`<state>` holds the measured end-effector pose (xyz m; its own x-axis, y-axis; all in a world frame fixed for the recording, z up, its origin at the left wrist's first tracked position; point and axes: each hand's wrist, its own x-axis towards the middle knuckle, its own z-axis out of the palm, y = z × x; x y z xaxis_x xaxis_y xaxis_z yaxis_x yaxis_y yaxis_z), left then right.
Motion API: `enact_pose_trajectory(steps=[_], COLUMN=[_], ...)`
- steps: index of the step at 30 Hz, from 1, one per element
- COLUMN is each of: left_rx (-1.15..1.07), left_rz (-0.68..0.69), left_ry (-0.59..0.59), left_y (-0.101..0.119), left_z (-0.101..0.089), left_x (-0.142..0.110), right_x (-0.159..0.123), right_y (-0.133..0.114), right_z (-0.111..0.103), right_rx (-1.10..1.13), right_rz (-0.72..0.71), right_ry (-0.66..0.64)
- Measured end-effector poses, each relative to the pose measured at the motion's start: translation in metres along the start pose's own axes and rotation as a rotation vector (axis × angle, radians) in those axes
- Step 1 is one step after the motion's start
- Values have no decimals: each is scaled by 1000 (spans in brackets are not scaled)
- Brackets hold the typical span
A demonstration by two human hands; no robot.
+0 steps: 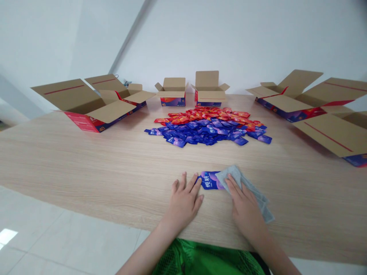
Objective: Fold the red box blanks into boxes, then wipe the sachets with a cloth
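A blue-purple sachet (211,180) with white characters lies flat on the table in front of me. My left hand (185,198) rests palm down with its fingers spread, and its fingertips touch the sachet's narrow left end. A folded grey cloth (233,173) covers the sachet's right end. Over this cloth lies my right hand (246,210), fingers stretched and pressing it down; its thumb is mostly hidden. Loose cloth trails out to the right of that hand.
Beyond my hands is a heap of blue sachets (197,131), with red sachets (212,113) behind. Open cartons stand around it: a left carton (83,121), two back cartons (172,101) (208,103), and several at right, including a near-right carton (335,131). The wooden table (86,164) ends close to my body.
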<state>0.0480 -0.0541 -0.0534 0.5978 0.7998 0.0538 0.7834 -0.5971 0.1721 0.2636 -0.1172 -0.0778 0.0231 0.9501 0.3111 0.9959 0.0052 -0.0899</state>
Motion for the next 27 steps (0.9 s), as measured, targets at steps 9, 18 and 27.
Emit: enact_pose_trajectory(steps=[9,18,27], left_rx=[-4,-33,-9], left_rz=[14,-10,6], left_ry=[6,-57,2], left_y=[-1,0,0], left_z=[1,-4,-2], left_x=[-1,1,-2], right_x=[-2,21,19], right_y=[-30,13,23], right_z=[1,0,-6], right_rx=[109,109,199], right_rz=[-269,7,-144], right_ry=[-52,-7,-59])
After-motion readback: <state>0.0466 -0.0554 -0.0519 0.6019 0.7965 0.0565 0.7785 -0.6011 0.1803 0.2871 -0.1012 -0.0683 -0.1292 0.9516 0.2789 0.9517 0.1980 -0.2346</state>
